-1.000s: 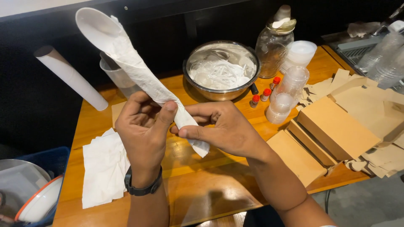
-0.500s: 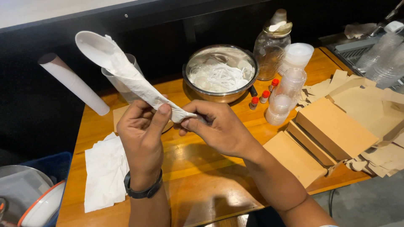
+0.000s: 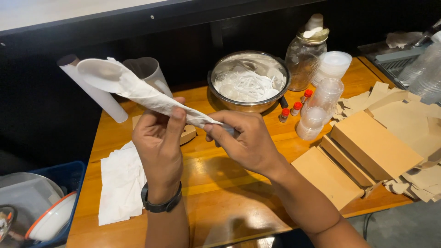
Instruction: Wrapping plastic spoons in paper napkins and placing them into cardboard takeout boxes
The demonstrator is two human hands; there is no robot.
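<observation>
A white plastic spoon point(image 3: 98, 73) wrapped in a white paper napkin point(image 3: 156, 98) is held above the wooden table point(image 3: 229, 193). My left hand point(image 3: 158, 147), with a dark wristband, grips the middle of the wrapped handle. My right hand point(image 3: 241, 140) pinches and twists the napkin's tail end. The spoon's bowl points up and to the left, bare of napkin.
A stack of white napkins point(image 3: 121, 183) lies at the left. A steel bowl point(image 3: 248, 82) of white cutlery, a glass jar point(image 3: 305, 57), stacked clear cups point(image 3: 321, 105), small red-capped bottles point(image 3: 294, 108), brown cardboard boxes point(image 3: 372, 147) and a paper roll point(image 3: 98, 94) stand around. A blue bin point(image 3: 41, 202) sits at the lower left.
The wrapped spoon has tilted lower and flatter, its bowl moving left. My right hand has slid to the napkin's tail and tightened it round the handle.
</observation>
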